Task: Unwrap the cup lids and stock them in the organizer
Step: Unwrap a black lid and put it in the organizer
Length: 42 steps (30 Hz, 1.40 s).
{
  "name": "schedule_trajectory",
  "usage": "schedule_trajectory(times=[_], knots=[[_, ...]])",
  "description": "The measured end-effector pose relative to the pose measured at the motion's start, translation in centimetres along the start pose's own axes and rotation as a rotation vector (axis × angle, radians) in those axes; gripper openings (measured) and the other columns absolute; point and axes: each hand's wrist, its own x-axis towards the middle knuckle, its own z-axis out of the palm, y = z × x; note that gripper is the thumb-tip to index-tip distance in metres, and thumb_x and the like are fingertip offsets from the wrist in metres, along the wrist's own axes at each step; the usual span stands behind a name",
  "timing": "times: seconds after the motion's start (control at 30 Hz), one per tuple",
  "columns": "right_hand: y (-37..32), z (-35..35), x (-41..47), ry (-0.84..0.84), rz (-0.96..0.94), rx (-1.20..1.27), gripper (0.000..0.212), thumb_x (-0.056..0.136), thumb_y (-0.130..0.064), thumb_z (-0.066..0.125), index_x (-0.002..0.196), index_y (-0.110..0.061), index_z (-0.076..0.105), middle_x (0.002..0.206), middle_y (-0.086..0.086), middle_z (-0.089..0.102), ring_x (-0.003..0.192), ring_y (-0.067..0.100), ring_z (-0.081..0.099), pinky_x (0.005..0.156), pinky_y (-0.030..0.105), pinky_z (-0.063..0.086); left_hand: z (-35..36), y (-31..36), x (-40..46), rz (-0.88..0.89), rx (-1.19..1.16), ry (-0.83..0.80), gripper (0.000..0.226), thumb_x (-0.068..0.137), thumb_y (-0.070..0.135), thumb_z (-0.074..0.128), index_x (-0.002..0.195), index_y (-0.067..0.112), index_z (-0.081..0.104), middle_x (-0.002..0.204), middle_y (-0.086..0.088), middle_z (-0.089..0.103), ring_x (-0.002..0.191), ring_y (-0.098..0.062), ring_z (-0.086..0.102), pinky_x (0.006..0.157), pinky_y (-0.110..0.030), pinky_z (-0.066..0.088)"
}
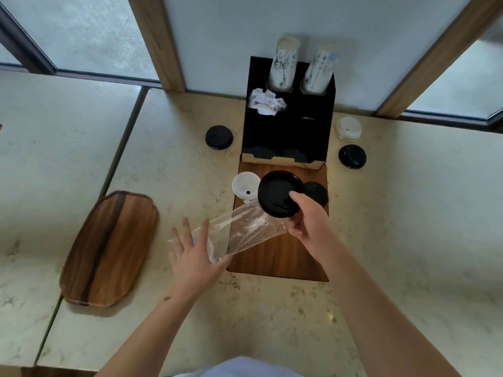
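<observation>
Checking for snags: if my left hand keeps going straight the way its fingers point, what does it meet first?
Probably the clear plastic wrap, which already lies against the left hand's fingers. Beyond it along that line sits the white lid on the wooden board, though depth is hard to judge.

right hand (304,216) fingers: curled under the black lid stack (280,193), only the thumb shows on top
lid count in that stack: can't tell, seen nearly face-on
small black lid (317,193): partly hidden behind the stack and the hand
white lid (245,185): near edge covered by the plastic wrap (242,232)
left hand (194,254) palm: faces away; thumb-to-wrap contact blurred through the film
organizer (288,123) compartments: black on black, contents unreadable
cup stacks (283,63): bases sunk in the organizer, prints smeared
wooden board (280,254): mid part masked by wrap and hand
forearms: cut off by the bottom edge
</observation>
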Motion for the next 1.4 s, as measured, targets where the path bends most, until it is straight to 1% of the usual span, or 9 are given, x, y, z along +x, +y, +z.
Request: schedule_trajectory(times=[0.1, 0.2, 0.4, 0.57, 0.73, 0.83, 1.07, 1.23, 1.4], knots=[[0.1, 1.1, -1.1, -0.020, -0.147, -0.341, 0.018, 0.087, -0.051, 0.064, 0.089, -0.033, 0.068, 0.075, -0.013, 0.066, 0.063, 0.001, 0.061, 0.051, 0.013, 0.046, -3.3, 3.7, -0.7, 0.050, -0.601, 0.101, 0.085, 0.082, 0.075, 0.056, 0.154, 0.036, 0.036, 0.161, 0.000, 0.037, 0.147, -0.021, 0.038, 0.118, -0.049, 0.037], [0.6, 2.0, -1.8, -0.012, -0.368, -0.601, 0.023, 0.089, -0.054, 0.066, 0.105, -0.037, 0.065, 0.091, -0.018, 0.071, 0.087, 0.000, 0.069, 0.068, 0.015, 0.057, -6.3, 7.7, -0.9, -0.004, -1.153, -0.110, 0.080, 0.077, 0.073, 0.068, 0.147, 0.043, 0.041, 0.138, 0.007, 0.059, 0.115, -0.013, 0.068, 0.092, -0.041, 0.061], [1.6, 3.2, -2.7, 0.060, -0.731, -0.946, 0.049, 0.084, -0.067, 0.060, 0.120, -0.035, 0.058, 0.104, -0.019, 0.060, 0.097, 0.002, 0.060, 0.077, 0.012, 0.052, -6.4, 10.2, -0.2, -0.183, -1.492, -0.357, 0.067, 0.074, 0.042, 0.088, 0.133, 0.035, 0.057, 0.134, -0.011, 0.062, 0.115, -0.032, 0.069, 0.082, -0.056, 0.062], [0.8, 3.0, -3.1, -0.120, -0.508, -0.759, 0.032, 0.082, -0.070, 0.061, 0.110, -0.059, 0.052, 0.113, -0.024, 0.055, 0.105, -0.005, 0.057, 0.082, 0.011, 0.050, -5.5, 9.0, 0.6, -0.128, -1.788, -0.436, 0.055, 0.077, 0.017, 0.088, 0.127, 0.020, 0.066, 0.135, -0.023, 0.063, 0.117, -0.047, 0.067, 0.092, -0.068, 0.053], [-0.8, 2.5, -2.0, -0.347, -0.044, -0.400, 0.058, 0.078, -0.051, 0.080, 0.127, -0.037, 0.054, 0.133, -0.003, 0.061, 0.117, 0.018, 0.066, 0.096, 0.040, 0.058, -5.6, 8.1, 1.6, 0.052, -1.759, -0.516, 0.062, 0.081, 0.012, 0.083, 0.137, 0.020, 0.059, 0.146, -0.024, 0.048, 0.123, -0.045, 0.063, 0.089, -0.058, 0.057], [-2.1, 1.9, -1.2, -0.424, 0.055, -0.341, 0.075, 0.075, -0.034, 0.089, 0.139, -0.027, 0.049, 0.138, 0.005, 0.060, 0.115, 0.023, 0.069, 0.094, 0.040, 0.059, -6.2, 7.7, 2.4, 0.184, -1.628, -0.583, 0.070, 0.079, 0.013, 0.084, 0.142, 0.022, 0.054, 0.147, -0.021, 0.043, 0.123, -0.041, 0.064, 0.091, -0.053, 0.058], [-5.0, 2.4, 1.0, -0.561, -0.114, -0.673, 0.084, 0.072, -0.032, 0.091, 0.136, -0.055, 0.042, 0.131, -0.018, 0.060, 0.119, 0.009, 0.062, 0.091, 0.027, 0.058, -8.3, 8.0, 5.3, 0.321, -1.458, -0.739, 0.086, 0.072, 0.018, 0.091, 0.147, 0.023, 0.049, 0.150, -0.016, 0.040, 0.129, -0.041, 0.058, 0.092, -0.046, 0.056], [-5.5, 3.3, 3.1, -0.390, -0.281, -0.906, 0.103, 0.070, -0.056, 0.084, 0.152, -0.046, 0.022, 0.144, -0.015, 0.048, 0.125, 0.010, 0.056, 0.101, 0.032, 0.054, -7.9, 9.1, 7.3, 0.291, -1.614, -0.764, 0.080, 0.085, 0.002, 0.071, 0.152, 0.035, 0.045, 0.155, -0.016, 0.038, 0.133, -0.042, 0.055, 0.098, -0.051, 0.054], [-5.5, 3.0, 6.4, -0.250, -0.370, -1.069, 0.086, 0.069, -0.055, 0.080, 0.140, -0.039, 0.033, 0.121, -0.022, 0.055, 0.106, 0.002, 0.061, 0.078, 0.013, 0.053, -6.0, 8.6, 7.3, 0.140, -1.206, -0.319, 0.046, 0.097, 0.026, 0.064, 0.141, 0.036, 0.053, 0.142, 0.004, 0.060, 0.125, -0.018, 0.064, 0.097, -0.036, 0.057]])
